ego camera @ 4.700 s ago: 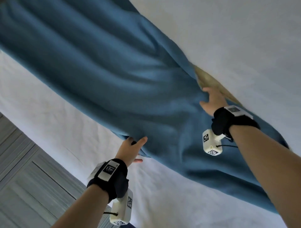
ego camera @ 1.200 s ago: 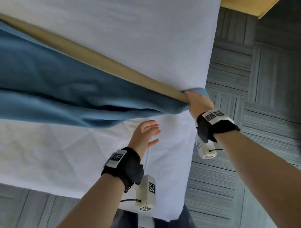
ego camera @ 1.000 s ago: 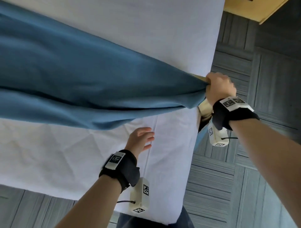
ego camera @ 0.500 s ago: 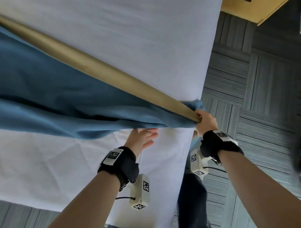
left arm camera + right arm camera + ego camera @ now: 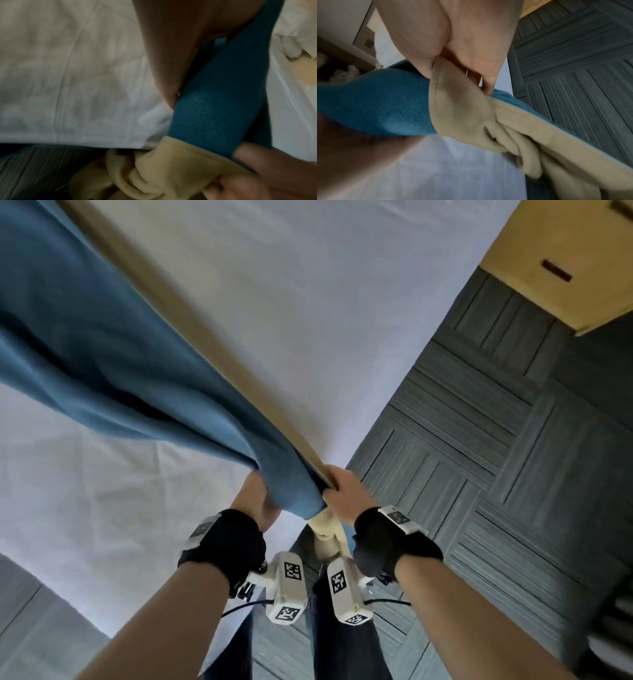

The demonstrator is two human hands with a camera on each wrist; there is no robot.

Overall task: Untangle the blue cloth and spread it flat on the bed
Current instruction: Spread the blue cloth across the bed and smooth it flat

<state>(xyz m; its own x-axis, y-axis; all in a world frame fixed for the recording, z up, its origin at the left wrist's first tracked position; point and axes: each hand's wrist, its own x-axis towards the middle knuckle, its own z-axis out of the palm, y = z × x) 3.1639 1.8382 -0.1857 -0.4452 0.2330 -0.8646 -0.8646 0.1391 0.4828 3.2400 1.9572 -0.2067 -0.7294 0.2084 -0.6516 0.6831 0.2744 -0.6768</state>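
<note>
- Cloth (image 5: pixel 102 354) draped over the bed (image 5: pixel 308 320), running from 10 o'clock down to centre.
- Left hand (image 5: pixel 255 498) and right hand (image 5: pixel 346 494) side by side at the cloth's near end, by the bed's corner.
- Floor (image 5: pixel 496 457) off at 3 o'clock.
- Wooden furniture (image 5: pixel 561 251) at 1 o'clock, beyond the floor.

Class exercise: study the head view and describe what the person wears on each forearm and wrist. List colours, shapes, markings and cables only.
Both forearms are bare, with no sleeves. Each wrist carries a black fabric band, the left wrist band and the right wrist band, each topped by a small white tag with a dark square marker. Below each hangs a white boxy camera unit printed with black-and-white square codes, with a thin black cable trailing.
</note>
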